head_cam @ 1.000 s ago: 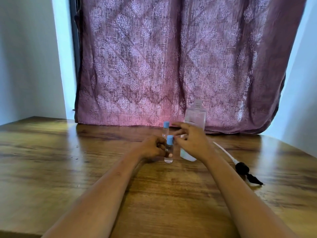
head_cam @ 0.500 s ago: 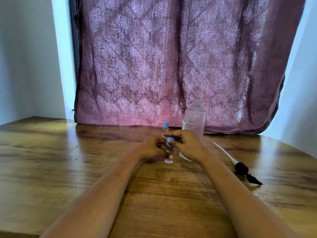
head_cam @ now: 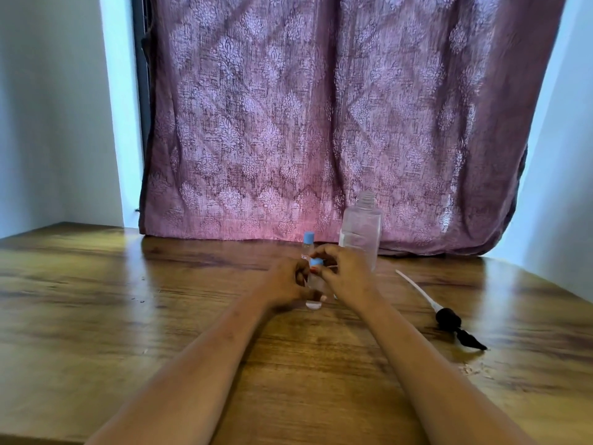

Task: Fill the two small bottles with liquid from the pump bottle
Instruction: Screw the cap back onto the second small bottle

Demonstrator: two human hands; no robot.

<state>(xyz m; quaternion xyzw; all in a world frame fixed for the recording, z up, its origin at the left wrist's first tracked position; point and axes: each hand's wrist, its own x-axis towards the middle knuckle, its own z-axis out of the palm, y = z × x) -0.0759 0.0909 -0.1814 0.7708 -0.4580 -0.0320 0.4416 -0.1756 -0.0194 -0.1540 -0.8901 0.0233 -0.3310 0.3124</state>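
A small clear bottle (head_cam: 313, 289) with a blue cap (head_cam: 316, 262) stands on the wooden table (head_cam: 128, 300). My left hand (head_cam: 284, 284) grips its body. The fingers of my right hand (head_cam: 345, 274) pinch its blue cap. A second small bottle with a blue cap (head_cam: 308, 240) stands just behind, partly hidden by my hands. The large clear pump bottle (head_cam: 361, 232) stands open behind my right hand, with little liquid in it. Its black pump head with white tube (head_cam: 447, 319) lies on the table to the right.
A patterned mauve curtain (head_cam: 321, 123) hangs right behind the bottles along the table's far edge. White walls flank it on both sides. The table's near edge shows at the lower left.
My right hand has moved left from the pump bottle onto the near small bottle's cap. My left hand has stayed on that bottle.
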